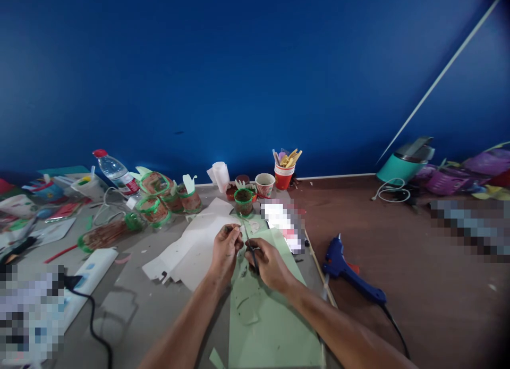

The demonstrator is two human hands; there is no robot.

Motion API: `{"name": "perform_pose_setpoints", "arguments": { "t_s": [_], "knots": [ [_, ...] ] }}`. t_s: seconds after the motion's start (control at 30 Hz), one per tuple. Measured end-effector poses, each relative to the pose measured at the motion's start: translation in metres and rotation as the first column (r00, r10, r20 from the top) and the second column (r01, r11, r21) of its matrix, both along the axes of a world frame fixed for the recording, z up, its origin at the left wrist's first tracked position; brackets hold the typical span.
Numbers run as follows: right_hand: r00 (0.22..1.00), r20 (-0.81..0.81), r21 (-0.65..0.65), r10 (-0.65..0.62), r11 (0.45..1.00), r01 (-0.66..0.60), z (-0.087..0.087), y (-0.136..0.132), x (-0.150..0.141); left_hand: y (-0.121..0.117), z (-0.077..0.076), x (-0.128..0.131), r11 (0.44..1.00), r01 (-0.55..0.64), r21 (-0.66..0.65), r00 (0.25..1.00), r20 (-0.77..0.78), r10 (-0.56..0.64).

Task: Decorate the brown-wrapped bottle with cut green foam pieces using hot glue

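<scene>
My right hand (266,263) is closed around the dark handles of a pair of scissors (254,256), whose thin blades point away from me. Close beside it on the left, my left hand (227,248) has its fingertips pinched together near the blades. What it pinches is too small to make out. Both hands are above a pale green sheet of paper (274,321), with small dark marks and cut scraps on it. Just beyond my fingers stands a small brown cup with a green rim (244,203).
White paper sheets (199,246) lie left of my hands. A blue glue gun (353,273) rests on the right, its cord trailing toward me. Green-rimmed brown pots (153,212), a water bottle (115,172) and a power strip (90,273) are left; a red cup of sticks (284,176) stands behind.
</scene>
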State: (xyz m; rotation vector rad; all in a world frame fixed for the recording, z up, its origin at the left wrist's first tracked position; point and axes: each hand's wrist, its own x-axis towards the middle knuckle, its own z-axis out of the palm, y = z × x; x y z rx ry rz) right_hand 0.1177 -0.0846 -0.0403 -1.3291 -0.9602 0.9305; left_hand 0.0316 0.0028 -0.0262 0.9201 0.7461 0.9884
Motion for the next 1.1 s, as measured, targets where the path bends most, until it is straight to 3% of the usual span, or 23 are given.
{"name": "perform_pose_setpoints", "arguments": {
  "t_s": [0.13,0.4,0.7,1.1],
  "knots": [
    [0.993,-0.112,-0.03,0.03,0.999,-0.034,0.004,0.0,0.001,0.001,-0.002,0.0,1.0,0.008,-0.002,1.0,-0.008,-0.008],
    [0.986,-0.162,-0.027,0.029,0.999,-0.034,0.007,-0.001,0.0,-0.002,0.003,0.0,0.999,0.026,-0.02,0.999,-0.02,-0.027],
    [0.994,-0.106,-0.043,0.015,0.999,-0.02,0.011,-0.001,0.002,-0.002,0.007,0.0,0.999,0.037,-0.028,0.998,-0.041,-0.038],
    [0.998,-0.066,-0.041,0.005,0.999,-0.008,0.01,-0.002,0.002,0.005,-0.001,-0.002,0.998,0.023,0.055,0.996,-0.086,-0.018]
  ]
}}
